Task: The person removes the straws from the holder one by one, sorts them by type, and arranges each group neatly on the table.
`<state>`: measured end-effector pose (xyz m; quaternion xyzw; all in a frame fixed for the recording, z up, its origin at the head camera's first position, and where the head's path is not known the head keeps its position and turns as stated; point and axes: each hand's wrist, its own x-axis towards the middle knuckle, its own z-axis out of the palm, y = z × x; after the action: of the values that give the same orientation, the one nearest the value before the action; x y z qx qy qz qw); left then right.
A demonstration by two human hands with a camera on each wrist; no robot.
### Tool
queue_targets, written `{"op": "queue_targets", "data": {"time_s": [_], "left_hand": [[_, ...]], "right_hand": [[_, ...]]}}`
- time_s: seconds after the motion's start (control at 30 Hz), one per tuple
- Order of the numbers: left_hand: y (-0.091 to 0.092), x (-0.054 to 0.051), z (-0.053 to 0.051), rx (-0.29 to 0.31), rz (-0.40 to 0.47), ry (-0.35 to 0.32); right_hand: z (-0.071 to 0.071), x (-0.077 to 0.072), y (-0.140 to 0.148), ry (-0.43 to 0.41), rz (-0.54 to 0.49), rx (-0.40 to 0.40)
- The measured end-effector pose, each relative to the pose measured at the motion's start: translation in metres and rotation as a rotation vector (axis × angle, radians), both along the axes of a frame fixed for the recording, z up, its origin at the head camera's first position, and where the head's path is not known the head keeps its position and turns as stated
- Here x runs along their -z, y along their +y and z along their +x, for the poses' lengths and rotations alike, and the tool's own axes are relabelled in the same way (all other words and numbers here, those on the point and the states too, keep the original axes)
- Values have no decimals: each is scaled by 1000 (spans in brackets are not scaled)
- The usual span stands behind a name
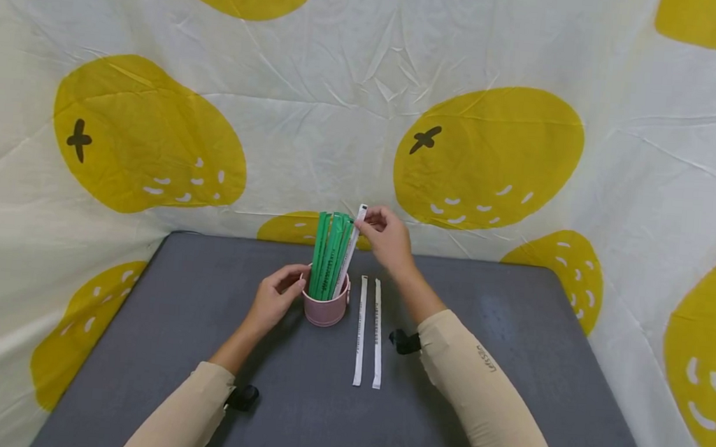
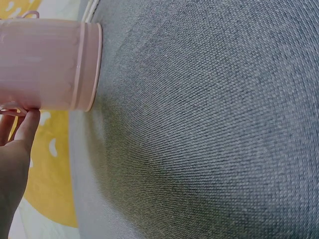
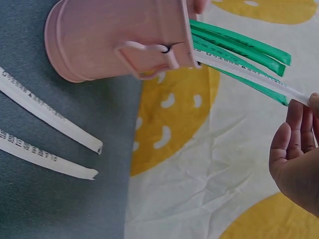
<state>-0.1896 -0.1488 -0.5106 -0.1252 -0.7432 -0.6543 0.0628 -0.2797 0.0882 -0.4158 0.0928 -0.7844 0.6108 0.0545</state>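
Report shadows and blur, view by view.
Head: soft shadows on the table beside both sleeves, print on the straws too fine to read; left wrist: broad dark shadow, table weave sharp; right wrist: the sliver of left hand at the top looks blurred.

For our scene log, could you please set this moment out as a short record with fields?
Container: pink bucket, upright on the dark table
Bucket contents: several green wrapped sticks, standing
Left hand: holds the bucket's side
Right hand: pinches the upper end of a white wrapped stick, its lower end in the bucket
On table: two loose white sticks, lying apart
Backdrop: white cloth, yellow fruit print
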Motion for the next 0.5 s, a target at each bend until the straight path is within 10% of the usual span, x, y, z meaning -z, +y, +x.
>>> {"op": "queue_targets", "data": {"time_s": [0.5], "left_hand": [[1,-13,6,10,19,-18]], "right_hand": [[-10,-39,21,109,-130,-50]]}}
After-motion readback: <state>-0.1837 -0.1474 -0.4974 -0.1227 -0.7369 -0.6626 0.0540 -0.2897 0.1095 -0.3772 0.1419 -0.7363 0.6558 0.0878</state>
